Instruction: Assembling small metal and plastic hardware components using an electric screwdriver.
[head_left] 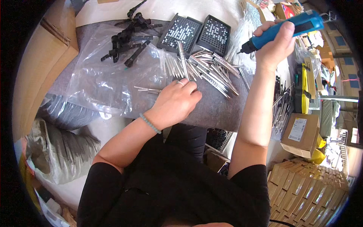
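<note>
Your right hand (275, 45) clenched round blue electric screwdriver (283, 32), raised above bench, tip down-left. Left hand (177, 100) curled at edge of metal rod pile (206, 70) on grey mat (217, 108) — fingertips on rods, grasp unclear. Step, likely: picking next rod. Next move needs one rod separated, steadied under bit — screw trays (196, 32) just beyond pile.

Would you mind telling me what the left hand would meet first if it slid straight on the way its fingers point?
The left hand points up and right along the grey mat; it would probably first meet the pile of silver metal rods just beyond its fingertips.
</note>
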Demonstrator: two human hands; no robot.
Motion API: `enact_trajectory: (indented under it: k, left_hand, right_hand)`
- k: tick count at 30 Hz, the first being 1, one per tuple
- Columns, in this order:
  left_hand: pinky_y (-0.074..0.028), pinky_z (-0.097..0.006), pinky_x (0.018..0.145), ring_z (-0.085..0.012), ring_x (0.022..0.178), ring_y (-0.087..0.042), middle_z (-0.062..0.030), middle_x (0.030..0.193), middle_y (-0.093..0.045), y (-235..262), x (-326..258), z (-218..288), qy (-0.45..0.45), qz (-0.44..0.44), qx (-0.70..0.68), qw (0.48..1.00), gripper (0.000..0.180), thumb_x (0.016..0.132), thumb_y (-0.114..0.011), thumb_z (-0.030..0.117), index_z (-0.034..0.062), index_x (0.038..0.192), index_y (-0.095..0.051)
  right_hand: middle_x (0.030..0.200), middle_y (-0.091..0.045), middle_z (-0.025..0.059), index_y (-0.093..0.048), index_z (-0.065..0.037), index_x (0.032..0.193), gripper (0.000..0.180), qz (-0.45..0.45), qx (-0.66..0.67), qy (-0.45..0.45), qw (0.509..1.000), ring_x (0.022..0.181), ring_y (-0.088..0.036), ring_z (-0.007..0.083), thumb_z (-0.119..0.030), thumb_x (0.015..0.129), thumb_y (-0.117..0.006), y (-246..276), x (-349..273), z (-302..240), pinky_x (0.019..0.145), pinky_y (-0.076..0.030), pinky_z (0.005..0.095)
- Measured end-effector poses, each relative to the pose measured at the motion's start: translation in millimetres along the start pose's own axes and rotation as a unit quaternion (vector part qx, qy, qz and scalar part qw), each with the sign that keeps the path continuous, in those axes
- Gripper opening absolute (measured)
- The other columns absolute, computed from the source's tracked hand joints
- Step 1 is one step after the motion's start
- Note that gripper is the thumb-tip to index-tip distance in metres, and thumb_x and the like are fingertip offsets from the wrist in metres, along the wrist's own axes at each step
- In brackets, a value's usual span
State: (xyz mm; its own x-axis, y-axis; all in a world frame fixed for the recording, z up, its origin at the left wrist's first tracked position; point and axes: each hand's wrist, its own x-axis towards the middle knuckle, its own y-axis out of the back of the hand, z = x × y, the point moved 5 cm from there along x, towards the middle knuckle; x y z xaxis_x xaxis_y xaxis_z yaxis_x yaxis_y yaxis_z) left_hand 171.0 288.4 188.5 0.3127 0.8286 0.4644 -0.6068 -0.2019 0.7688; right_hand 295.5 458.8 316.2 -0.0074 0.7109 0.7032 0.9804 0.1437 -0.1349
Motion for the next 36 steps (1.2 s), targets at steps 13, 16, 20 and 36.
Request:
enact_trajectory:
  k: [13,16,20,36]
  left_hand:
    - [-0.045,-0.032,0.066,-0.0214,0.077,-0.053,-0.0039,0.079,-0.050,1,3,0,0.003,-0.019,0.018,1.000,0.009,0.072,-0.062,0.011,0.0094,0.080,-0.060]
    - [-0.045,-0.032,0.066,-0.0212,0.077,-0.053,-0.0035,0.079,-0.051,-1,3,-1,0.006,-0.017,0.017,1.000,0.010,0.072,-0.063,0.012,0.0090,0.081,-0.060]
    - [-0.045,-0.032,0.066,-0.0208,0.078,-0.053,-0.0035,0.080,-0.051,-2,2,-3,0.011,-0.018,0.012,1.000,0.011,0.072,-0.064,0.012,0.0089,0.081,-0.060]
    - [-0.047,-0.033,0.067,-0.0241,0.079,-0.057,-0.0088,0.093,-0.056,26,0,2,0.018,0.140,-0.037,0.989,0.029,0.070,-0.071,0.010,0.0056,0.096,-0.061]
  right_hand:
    - [0.059,-0.053,0.0090,-0.043,-0.004,0.088,0.033,0.010,-0.042,-0.006,0.999,0.044,-0.052,0.0163,-0.036,0.088,-0.054,-17,5,64,0.041,-0.043,0.0268]
    - [0.058,-0.053,0.0087,-0.043,-0.005,0.089,0.032,0.010,-0.034,-0.008,0.999,0.044,-0.052,0.0160,-0.034,0.088,-0.054,-18,6,70,0.042,-0.043,0.0261]
    - [0.058,-0.054,0.0086,-0.044,-0.005,0.089,0.031,0.007,-0.051,0.005,0.999,0.045,-0.053,0.0157,-0.033,0.088,-0.055,-20,8,71,0.042,-0.043,0.0256]
    - [0.060,-0.052,0.0099,-0.045,-0.003,0.087,0.039,0.010,-0.014,-0.014,1.000,0.044,-0.051,0.0172,-0.041,0.086,-0.053,-38,0,26,0.042,-0.042,0.0270]
